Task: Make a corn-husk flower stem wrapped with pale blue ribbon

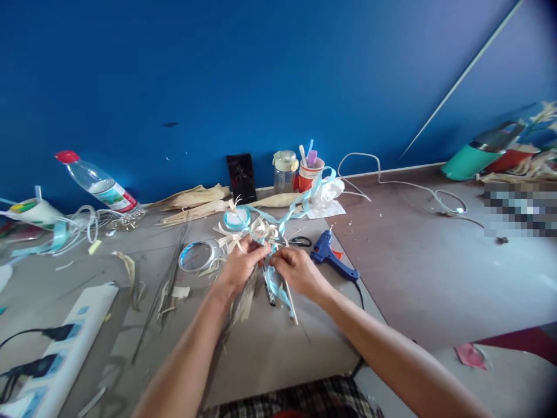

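Observation:
Both of my hands meet at the middle of the grey work board (278, 342). My left hand (241, 264) is closed on a bundle of pale corn-husk strips (261, 231) and thin stems. My right hand (296, 270) pinches a light blue ribbon (277, 288) at the same bundle, right beside the left fingers. The ribbon runs up and back toward a red paper cup (310, 173). A ribbon spool (237, 219) lies just behind the bundle. Thin sticks hang down below my hands.
A blue glue gun (333, 258) lies right of my hands, scissors (301, 241) behind them, a tape roll (198, 256) to the left. A power strip (65, 348) is at the near left. A water bottle (98, 187), jar (284, 170), husks (195, 199) and white cable (404, 184) line the blue wall.

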The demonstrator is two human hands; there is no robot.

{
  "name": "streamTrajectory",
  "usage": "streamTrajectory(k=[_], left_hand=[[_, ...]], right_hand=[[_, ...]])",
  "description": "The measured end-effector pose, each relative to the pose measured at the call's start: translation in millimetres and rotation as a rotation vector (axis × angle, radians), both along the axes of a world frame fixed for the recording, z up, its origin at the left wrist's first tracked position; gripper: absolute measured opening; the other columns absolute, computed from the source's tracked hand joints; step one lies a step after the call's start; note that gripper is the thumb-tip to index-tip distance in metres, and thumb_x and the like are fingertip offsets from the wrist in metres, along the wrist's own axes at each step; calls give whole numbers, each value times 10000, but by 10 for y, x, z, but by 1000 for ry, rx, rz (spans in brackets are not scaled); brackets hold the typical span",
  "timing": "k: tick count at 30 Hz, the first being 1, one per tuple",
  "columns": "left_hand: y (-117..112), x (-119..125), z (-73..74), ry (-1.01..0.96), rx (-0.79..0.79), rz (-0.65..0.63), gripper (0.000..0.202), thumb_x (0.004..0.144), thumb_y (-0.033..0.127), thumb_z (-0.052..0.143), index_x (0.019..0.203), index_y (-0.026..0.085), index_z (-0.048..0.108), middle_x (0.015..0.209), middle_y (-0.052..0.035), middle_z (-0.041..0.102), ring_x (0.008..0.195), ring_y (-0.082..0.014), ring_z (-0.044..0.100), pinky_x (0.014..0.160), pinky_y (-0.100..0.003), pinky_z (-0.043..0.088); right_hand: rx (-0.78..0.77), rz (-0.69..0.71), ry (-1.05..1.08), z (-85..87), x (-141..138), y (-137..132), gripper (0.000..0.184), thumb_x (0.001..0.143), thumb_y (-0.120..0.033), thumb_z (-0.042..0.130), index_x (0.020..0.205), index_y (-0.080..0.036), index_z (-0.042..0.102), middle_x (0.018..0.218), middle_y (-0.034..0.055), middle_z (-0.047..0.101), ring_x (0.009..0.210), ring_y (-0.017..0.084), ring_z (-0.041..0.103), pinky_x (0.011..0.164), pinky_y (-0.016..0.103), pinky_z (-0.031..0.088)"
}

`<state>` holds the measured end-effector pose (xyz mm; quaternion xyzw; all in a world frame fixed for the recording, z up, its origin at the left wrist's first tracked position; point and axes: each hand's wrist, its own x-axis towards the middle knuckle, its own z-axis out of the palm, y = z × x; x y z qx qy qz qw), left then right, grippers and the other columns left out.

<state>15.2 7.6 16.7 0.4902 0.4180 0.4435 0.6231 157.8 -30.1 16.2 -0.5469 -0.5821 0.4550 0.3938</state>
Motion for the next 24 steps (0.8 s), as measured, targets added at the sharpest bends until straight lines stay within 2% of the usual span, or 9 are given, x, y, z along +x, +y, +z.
streamTrajectory(k=[3,6,8,12,14,17,20,24], left_hand=[[11,7,-45,70,32,22,104,667,235,694,708,171,623,630,14,565,541,-102,459,552,-253,344],[27,7,-76,117,64,49,77,678,226,677,692,176,620,608,16,552,539,-107,464,550,-256,347],[35,3,-81,148,75,68,72,680,224,672,694,174,623,619,10,562,541,-109,471,553,-259,351],[35,-3,-68,172,86,62,73,690,230,662,718,172,628,652,3,582,551,-110,479,565,-259,363],[30,-3,-64,155,79,52,84,690,242,662,726,174,629,663,3,588,549,-110,479,561,-260,365],[23,-5,-73,128,60,44,101,679,255,672,732,179,633,675,1,598,551,-114,482,556,-261,365],[20,-1,-93,139,62,47,101,670,254,677,728,182,638,658,0,596,559,-122,487,560,-265,367],[-1,23,-93,210,90,100,94,645,244,690,690,184,633,613,2,576,569,-137,488,568,-272,375]], right_hand=[[252,-32,-302,-17,-27,-38,194,747,-162,470,554,-179,460,569,-18,442,544,102,392,541,239,305],[359,-28,-472,-18,-22,-84,153,745,-142,471,603,-180,518,658,32,526,629,140,477,624,263,367],[348,-17,-490,12,18,-112,101,745,-163,496,678,-171,570,737,62,569,709,169,520,674,283,395],[203,0,-301,97,125,-113,127,768,-236,515,796,-159,613,789,50,589,732,160,540,655,266,409],[122,13,-229,114,146,-84,177,799,-283,484,754,-161,604,706,18,566,665,138,517,602,246,385],[58,35,-232,98,112,-42,226,804,-304,469,648,-168,557,590,-14,509,572,114,457,533,232,329],[143,12,-353,64,36,-31,175,754,-210,485,587,-170,517,599,-1,531,579,116,465,547,237,324],[366,-20,-680,42,-44,-72,127,740,-172,479,632,-161,545,717,68,606,684,171,537,663,300,348]])
